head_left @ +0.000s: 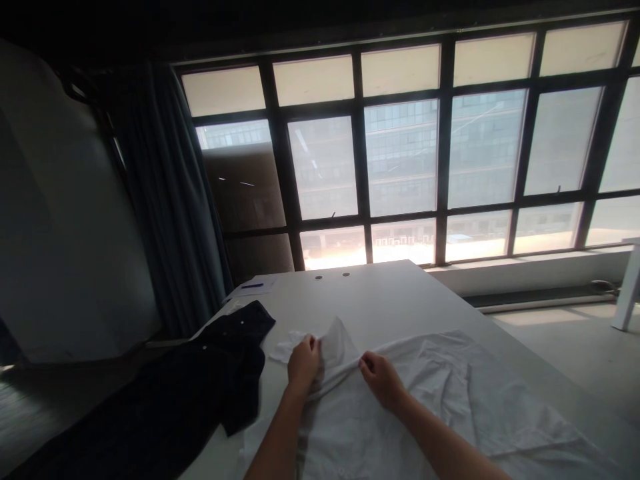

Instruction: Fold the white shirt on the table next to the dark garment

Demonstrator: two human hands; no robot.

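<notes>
A white shirt (450,393) lies spread over the near part of a white table (390,293). My left hand (303,363) is closed on a raised fold of the shirt near its collar. My right hand (381,379) pinches the same fabric a little to the right, fingers pressed together. Between the two hands the cloth stands up in a small peak. A dark navy shirt (200,393) lies crumpled at the left edge of the table, just left of my left forearm.
A sheet of paper with a blue pen (253,286) sits at the table's far left corner. Two cable holes (332,275) mark the far edge. Large windows (400,153) and a dark curtain (170,200) stand behind. A white furniture leg (627,287) is at the right.
</notes>
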